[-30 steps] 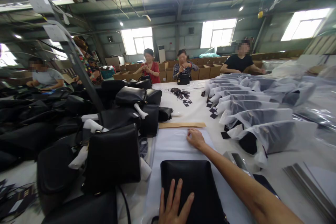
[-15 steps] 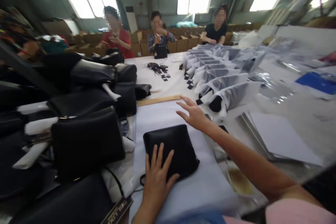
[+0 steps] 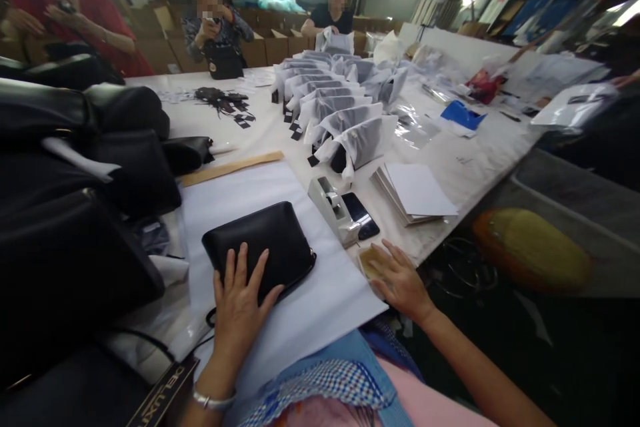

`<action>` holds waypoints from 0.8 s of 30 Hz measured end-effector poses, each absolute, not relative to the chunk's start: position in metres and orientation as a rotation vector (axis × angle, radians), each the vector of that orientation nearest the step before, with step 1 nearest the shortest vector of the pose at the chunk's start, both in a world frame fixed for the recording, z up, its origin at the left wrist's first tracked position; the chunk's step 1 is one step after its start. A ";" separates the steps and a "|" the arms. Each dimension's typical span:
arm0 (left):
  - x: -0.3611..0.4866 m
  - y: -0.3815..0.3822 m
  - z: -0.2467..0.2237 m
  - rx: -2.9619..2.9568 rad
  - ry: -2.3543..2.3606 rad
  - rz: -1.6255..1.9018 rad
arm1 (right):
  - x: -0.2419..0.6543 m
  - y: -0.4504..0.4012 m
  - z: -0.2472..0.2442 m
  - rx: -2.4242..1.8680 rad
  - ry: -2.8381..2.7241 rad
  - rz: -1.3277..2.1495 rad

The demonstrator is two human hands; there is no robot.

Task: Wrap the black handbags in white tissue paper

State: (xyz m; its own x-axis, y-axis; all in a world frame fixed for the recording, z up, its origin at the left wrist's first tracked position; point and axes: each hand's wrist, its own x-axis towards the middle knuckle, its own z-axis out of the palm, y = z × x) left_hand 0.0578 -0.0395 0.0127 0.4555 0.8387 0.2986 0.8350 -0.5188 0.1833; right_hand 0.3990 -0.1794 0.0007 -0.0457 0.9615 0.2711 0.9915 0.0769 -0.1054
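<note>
A black pouch (image 3: pixel 280 233) with a zip at its right end lies flat on white paper sheets (image 3: pixel 330 300). Resting on the pouch is my left hand (image 3: pixel 244 293), fingers spread, a bangle on the wrist. My right hand (image 3: pixel 400 283) reaches over a yellowish sponge-like item (image 3: pixel 370 263) in a clear dish at the table edge; its fingers are apart and partly cover the item. Just beyond it stand a tape dispenser (image 3: pixel 334 210) and a dark phone (image 3: pixel 361 215). A brown strip (image 3: pixel 233 169) runs along the paper's far edge.
Black bags (image 3: pixel 65 267) are piled on the left. White-wrapped bags (image 3: pixel 325 107) stand in a row farther back, with black tags (image 3: pixel 223 101) to their left. Grey-white boards (image 3: pixel 420 190) lie at right. Several people are around the table; a yellow-orange bundle (image 3: pixel 530 247) sits below its edge.
My right hand has moved from the paper's far end to the yellowish item near the right table edge. My left hand stays on the pouch. The view has turned right.
</note>
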 end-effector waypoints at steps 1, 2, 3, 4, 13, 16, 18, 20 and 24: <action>0.058 -0.040 0.013 2.673 1.533 0.552 | 0.394 -0.181 -0.004 -2.025 -2.078 -0.165; 0.057 -0.040 0.014 2.673 1.529 0.548 | 0.389 -0.182 -0.008 -2.089 -2.052 -0.166; 0.057 -0.041 0.014 2.673 1.526 0.546 | 0.386 -0.182 -0.010 -2.143 -2.020 -0.160; 0.057 -0.041 0.014 2.673 1.524 0.544 | 0.383 -0.182 -0.011 -2.179 -1.989 -0.149; 0.056 -0.040 0.011 2.675 1.504 0.611 | 0.401 -0.166 0.013 -1.980 -1.407 0.333; 0.056 -0.038 0.007 2.665 1.503 0.651 | 0.391 -0.147 0.038 -1.702 -0.840 0.552; 0.055 -0.037 0.004 2.653 1.510 0.694 | 0.377 -0.126 0.053 -1.474 -0.616 0.773; 0.054 -0.037 0.002 2.659 1.511 0.711 | 0.362 -0.098 0.064 -1.327 -0.556 0.926; 0.053 -0.038 0.001 2.703 1.538 0.660 | 0.337 -0.022 0.070 -1.358 -0.833 0.898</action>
